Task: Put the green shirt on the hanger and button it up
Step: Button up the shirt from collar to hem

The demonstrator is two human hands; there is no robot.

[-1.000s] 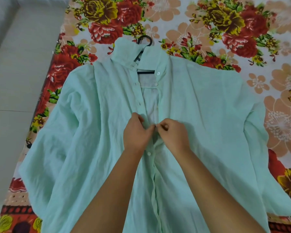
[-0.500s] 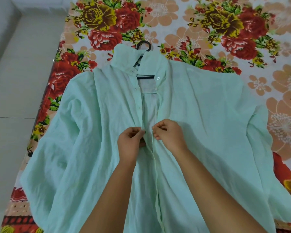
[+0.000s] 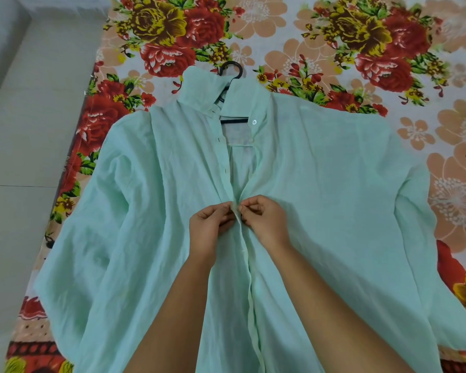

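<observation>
Where left hand [image 3: 210,227], right hand [image 3: 265,223] meet, shirt [image 3: 320,184] pinched.

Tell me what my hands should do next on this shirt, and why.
Probably push the button through its hole where the left hand and right hand pinch the front edges of the green shirt together. Above them the front gapes, with two buttons unfastened; below, it looks closed.

The bed [image 3: 439,146] wears a sheet [image 3: 280,30] printed with big red, yellow and peach flowers. The green shirt [image 3: 320,184] lies flat on it, front up, collar toward 12 o'clock, sleeves spread toward 8 and 4 o'clock. The black hanger [image 3: 233,67] shows its hook on the sheet just beyond the collar. Pale floor [image 3: 16,184] borders the bed at 9 o'clock.
</observation>
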